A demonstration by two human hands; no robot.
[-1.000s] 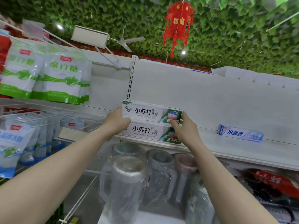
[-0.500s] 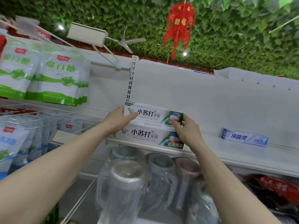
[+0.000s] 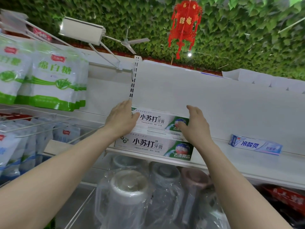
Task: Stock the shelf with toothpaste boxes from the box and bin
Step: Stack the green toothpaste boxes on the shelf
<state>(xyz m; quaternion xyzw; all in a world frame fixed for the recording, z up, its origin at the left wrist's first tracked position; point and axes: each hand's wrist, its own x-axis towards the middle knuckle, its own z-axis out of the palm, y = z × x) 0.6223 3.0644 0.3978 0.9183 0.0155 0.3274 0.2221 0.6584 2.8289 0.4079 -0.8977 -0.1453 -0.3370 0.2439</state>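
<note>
Two white-and-green toothpaste boxes sit at the left end of the white shelf. The lower box lies along the shelf's front edge. The upper box is above and slightly behind it, close to the back panel. My left hand holds the upper box's left end, thumb on its front face. At its right end, my right hand grips it with the thumb on the front and the fingers over the top. A blue-and-white toothpaste box lies alone further right. No supply box or bin is in view.
Bags of white sugar hang on hooks to the left, beside a slotted upright. Plastic-wrapped jugs stand on the shelf below my arms, and red packs lie at the lower right. A price-tag holder juts out overhead.
Both hands have carried the upper toothpaste box further back over the lower one, towards the back panel. The view has closed in on the shelf.
</note>
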